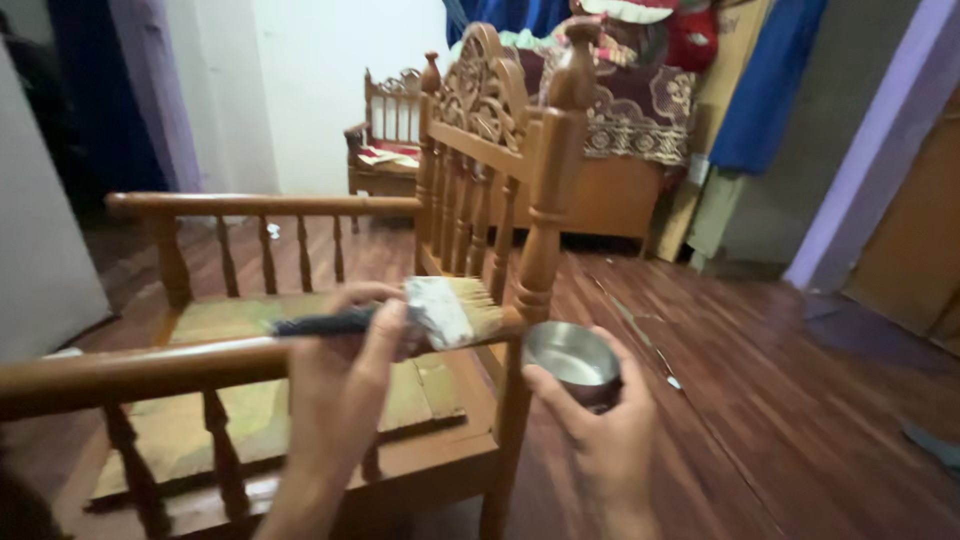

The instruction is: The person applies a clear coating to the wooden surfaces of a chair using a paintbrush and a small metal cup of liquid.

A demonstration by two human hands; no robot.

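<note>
Left hand (345, 375) is closed around the dark handle of a flat paintbrush (400, 317), fingers wrapped over the top. The brush lies level, its pale bristles (478, 312) resting on the front armrest rail (140, 372) where it meets the turned corner post (545, 215) of the wooden chair (300, 400). Right hand (600, 430) cups a small metal bowl (572, 358) from below, fingers curled round its wall, held just right of the post and slightly lower than the brush.

Judgement on technique: the joint between rail and post has grooves and rings; strokes along the grain with the bristle tips, light pressure, should reach the turnings without pooling. Keeping the bowl level and close under the brush would catch drips before they reach the wooden floor (760, 400).

Edges and room: the carved backrest (482, 95) stands directly behind the post, so the brush has little travel forward. The seat (230, 410) lies below, between the spindles. To the right the floor offers open room for the bowl hand. A second chair (390, 140) and a bed with a patterned cover (630, 120) stand well apart at the back wall.
</note>
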